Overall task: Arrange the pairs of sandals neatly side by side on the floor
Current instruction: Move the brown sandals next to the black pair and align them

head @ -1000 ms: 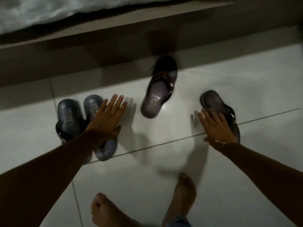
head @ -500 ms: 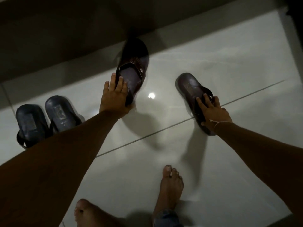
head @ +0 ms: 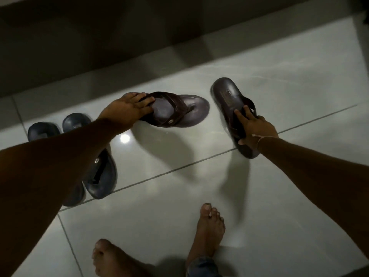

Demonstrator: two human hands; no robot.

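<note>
Since 0.5 s ago you're swinging the brown sandal [head: 175, 110] round w/ your left hand [head: 127, 106]: it was pointing toe-far, now it's lying crosswise, toe pointing right, and its shadow suggests it's lifted off the floor [head: 279, 76]. Far left, the dark blue pair [head: 99, 176] is sitting side by side, touching, partly hidden under your left forearm. Your left hand is clamping the brown sandal's heel end, fingers [head: 145, 100] over the edge. Just right of its toe, apart from it, the second brown sandal [head: 227, 96] is lying lengthwise, heel far, tilting a bit. Your right hand [head: 257, 130] is gripping it at the strap, fingers on the footbed, thumb at the near edge. Both bare feet are standing near-centre on the tiles.
</note>
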